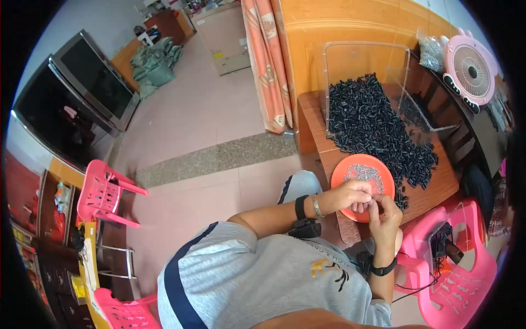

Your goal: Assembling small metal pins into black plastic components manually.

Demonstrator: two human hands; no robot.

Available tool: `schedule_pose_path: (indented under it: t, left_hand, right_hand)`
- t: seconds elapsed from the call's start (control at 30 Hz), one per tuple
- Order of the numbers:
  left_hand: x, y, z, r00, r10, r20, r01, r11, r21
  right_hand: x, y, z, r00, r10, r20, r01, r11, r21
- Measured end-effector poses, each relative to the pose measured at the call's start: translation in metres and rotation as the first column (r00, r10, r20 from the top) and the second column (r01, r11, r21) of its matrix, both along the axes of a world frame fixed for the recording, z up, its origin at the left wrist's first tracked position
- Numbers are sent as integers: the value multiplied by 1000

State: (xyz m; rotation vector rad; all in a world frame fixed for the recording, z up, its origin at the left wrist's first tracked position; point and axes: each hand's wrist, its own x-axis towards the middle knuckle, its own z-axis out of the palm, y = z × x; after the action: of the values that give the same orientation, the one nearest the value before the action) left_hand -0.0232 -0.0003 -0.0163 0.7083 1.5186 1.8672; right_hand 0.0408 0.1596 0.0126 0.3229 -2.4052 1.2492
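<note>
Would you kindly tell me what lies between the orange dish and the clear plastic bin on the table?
In the head view, a heap of small black parts covers the wooden table between the orange dish and the clear plastic bin.

Pink tiled floor (203, 109), orange curtain (267, 60), pink plastic chairs (101, 192)

Fan: pink desk fan (470, 67), far right corner of desk (438, 189)
Chairs: pink plastic chair (101, 193) on floor at left; pink plastic stool (455, 274) off desk's near edge
Television: dark flat television (90, 82), far left
Curtain: orange patterned curtain (268, 60), beyond desk's far left corner
</note>
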Motion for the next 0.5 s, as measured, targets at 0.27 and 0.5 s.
schedule_pose_path:
  t: [0.27,0.5]
  left_hand:
    - [-2,0,-3,998,11,61,-13,1000,25]
    - [-3,-1,1,993,32,114,-39,998,56]
  right_hand:
    - [-5,3,-6,1000,21,-5,-21,1000,-6]
    - [-8,7,-12,998,15,60,-8,993,-116]
